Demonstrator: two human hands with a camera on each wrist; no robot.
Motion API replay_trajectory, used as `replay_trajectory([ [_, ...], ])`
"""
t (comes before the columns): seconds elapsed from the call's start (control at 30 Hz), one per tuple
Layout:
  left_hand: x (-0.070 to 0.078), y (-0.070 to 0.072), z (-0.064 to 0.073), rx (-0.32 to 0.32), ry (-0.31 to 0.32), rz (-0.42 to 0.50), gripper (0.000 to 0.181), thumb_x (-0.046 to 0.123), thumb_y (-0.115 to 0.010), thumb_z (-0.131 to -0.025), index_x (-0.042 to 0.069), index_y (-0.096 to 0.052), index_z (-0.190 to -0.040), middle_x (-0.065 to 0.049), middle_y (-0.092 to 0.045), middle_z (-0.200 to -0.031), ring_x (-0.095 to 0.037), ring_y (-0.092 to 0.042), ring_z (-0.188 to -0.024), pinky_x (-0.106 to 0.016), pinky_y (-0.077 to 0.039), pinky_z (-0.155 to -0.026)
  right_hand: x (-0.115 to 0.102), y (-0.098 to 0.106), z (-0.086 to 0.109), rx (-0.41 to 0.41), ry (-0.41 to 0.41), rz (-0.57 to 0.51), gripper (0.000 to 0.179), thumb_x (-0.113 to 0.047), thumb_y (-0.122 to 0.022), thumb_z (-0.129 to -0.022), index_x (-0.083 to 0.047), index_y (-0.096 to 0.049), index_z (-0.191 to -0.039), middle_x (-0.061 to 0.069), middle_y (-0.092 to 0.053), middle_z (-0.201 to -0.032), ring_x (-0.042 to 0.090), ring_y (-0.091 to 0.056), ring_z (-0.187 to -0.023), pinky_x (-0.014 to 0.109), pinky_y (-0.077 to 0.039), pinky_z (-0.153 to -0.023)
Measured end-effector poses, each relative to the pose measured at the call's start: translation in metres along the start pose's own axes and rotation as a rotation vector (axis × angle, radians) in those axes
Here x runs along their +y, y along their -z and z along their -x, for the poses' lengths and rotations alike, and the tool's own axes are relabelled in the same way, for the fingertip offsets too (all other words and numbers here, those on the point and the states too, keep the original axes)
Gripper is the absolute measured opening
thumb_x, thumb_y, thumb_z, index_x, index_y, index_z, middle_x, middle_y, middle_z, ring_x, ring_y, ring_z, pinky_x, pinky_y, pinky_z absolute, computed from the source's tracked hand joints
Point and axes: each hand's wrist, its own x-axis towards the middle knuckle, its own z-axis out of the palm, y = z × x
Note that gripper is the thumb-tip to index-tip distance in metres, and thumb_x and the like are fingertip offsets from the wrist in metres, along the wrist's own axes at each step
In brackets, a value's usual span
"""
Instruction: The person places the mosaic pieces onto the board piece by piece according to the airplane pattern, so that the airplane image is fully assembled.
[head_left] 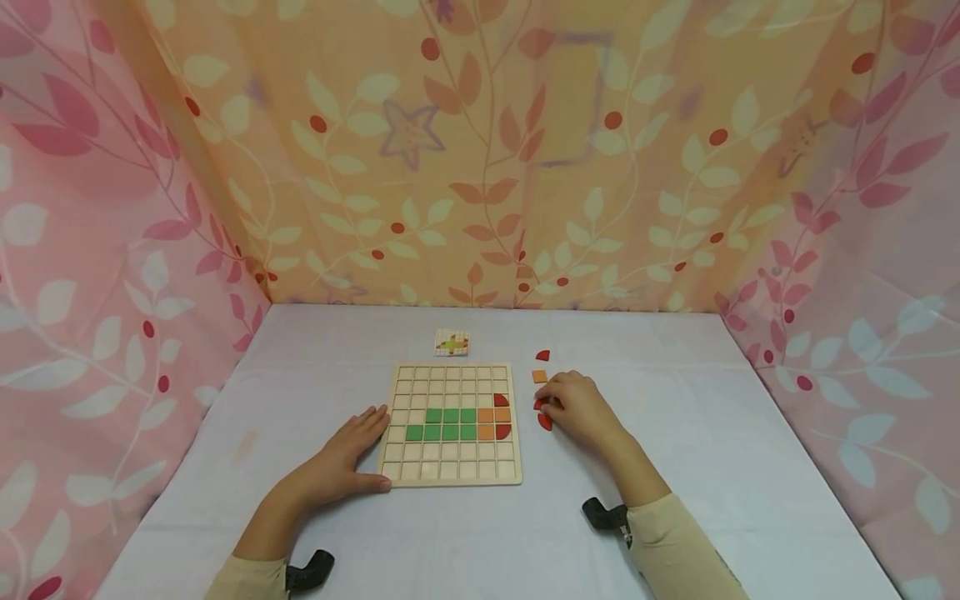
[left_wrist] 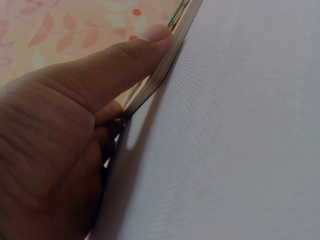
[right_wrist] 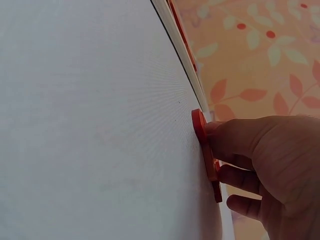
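1. Rests left hand (head_left: 337,462), fingers extended, against the left edge of the grid board (head_left: 450,473), lying flat on the bench (head_left: 450,542).
2. Bends right hand (head_left: 583,410) over loose red pieces (head_left: 545,422), just right of the board; cannot tell whether pinching one.
3. Filled partly, toward the board's right edge, with green tiles (head_left: 450,415), orange tiles (head_left: 486,432) and red tiles (head_left: 501,401).

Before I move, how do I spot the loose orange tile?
Find the wooden grid board. Right of it, second from the far end of a loose column, lies the orange square tile. It alone there is orange, amid red rounded tiles.
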Motion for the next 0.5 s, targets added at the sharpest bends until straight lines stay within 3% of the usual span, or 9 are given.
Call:
replay_trajectory([
  [0.27, -0.0006, -0.0006, 0.0001, 0.0, 0.0, -0.003, 0.118, 0.064, -0.082, -0.074, 0.01, -0.026, -0.163, -0.002, -0.017, -0.172, -0.03, -0.008, -0.16, -0.057, -0.006, -0.126, 0.0032, -0.0018, 0.0016, 0.042, 0.028, 0.022, 0.011, -0.02, -0.081, -0.086, -0.019, -0.08, -0.098, -0.005, -0.071, -0.092, 0.018, -0.058, -0.089, 0.043, -0.049, -0.086],
  [0.5, -0.0008, 0.0005, 0.001, 0.01, -0.014, 0.002, 0.117, 0.063, -0.082, -0.074, 0.009, -0.027, -0.162, -0.002, -0.018, -0.172, -0.029, -0.009, -0.16, -0.049, -0.004, -0.128, -0.0019, 0.0026, 0.0018, 0.084, 0.024, 0.001, 0.015, -0.027, -0.082, -0.088, -0.02, -0.081, -0.101, -0.006, -0.071, -0.094, 0.018, -0.06, -0.092, 0.046, -0.049, -0.092],
])
